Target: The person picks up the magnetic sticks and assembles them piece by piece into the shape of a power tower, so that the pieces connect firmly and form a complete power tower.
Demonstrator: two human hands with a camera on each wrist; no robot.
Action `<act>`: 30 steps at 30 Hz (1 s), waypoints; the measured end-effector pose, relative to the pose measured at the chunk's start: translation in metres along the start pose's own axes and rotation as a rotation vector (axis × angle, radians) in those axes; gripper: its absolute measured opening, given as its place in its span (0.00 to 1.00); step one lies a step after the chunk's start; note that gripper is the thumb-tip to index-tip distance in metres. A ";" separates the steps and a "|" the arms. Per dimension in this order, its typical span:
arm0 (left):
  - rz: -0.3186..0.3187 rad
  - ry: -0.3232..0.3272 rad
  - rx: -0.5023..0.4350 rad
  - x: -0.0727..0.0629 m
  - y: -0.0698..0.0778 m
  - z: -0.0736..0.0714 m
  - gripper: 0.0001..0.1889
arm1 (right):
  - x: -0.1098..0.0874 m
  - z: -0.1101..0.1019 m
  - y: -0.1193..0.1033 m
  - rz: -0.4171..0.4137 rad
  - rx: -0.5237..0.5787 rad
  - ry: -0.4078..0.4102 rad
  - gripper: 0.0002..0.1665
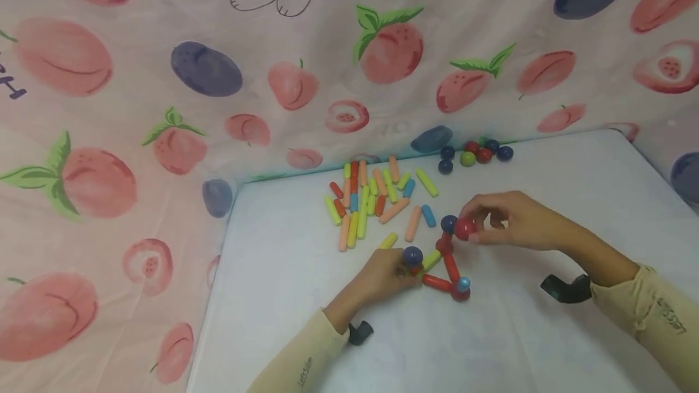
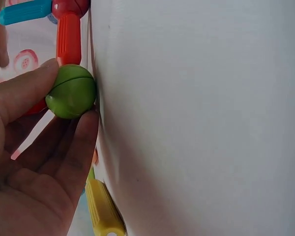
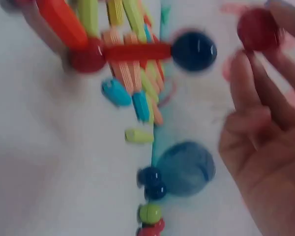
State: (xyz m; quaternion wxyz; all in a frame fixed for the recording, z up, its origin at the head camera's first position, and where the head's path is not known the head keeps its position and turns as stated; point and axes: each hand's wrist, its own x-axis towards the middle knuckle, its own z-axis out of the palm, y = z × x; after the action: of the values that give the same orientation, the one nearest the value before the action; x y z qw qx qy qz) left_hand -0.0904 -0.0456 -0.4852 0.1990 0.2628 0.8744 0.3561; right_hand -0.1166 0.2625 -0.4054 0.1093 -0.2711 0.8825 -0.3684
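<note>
A frame of coloured sticks and balls stands on the table. My left hand (image 1: pixel 384 275) pinches its green ball (image 2: pixel 72 92) between thumb and fingers. From there a red stick (image 1: pixel 437 282) runs to a red ball (image 1: pixel 460 293) that bears a short blue stick (image 1: pixel 463 284). One dark blue ball (image 1: pixel 412 256) rises above my left fingers, another dark blue ball (image 3: pixel 194 51) tops an upright red stick (image 3: pixel 137 51). My right hand (image 1: pixel 505 220) pinches a loose red ball (image 3: pixel 258 29) close to that second ball, with a gap between them in the right wrist view.
Many loose sticks (image 1: pixel 362 208) in yellow, orange, red and blue lie beyond the frame. Several balls (image 1: pixel 483 155) sit by the table's back edge, against a fruit-print cloth (image 1: pixel 306 29). A yellow stick (image 2: pixel 103 209) lies near my left hand.
</note>
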 end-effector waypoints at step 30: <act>0.035 0.047 0.080 0.002 0.003 0.008 0.11 | -0.024 0.026 0.005 -0.187 0.233 -0.350 0.20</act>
State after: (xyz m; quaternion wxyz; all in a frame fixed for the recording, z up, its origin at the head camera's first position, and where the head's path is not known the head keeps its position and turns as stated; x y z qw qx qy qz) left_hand -0.0862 -0.0382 -0.4885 0.1616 0.2774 0.8876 0.3303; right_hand -0.0884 0.2632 -0.4278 0.2566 -0.3970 0.7726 -0.4239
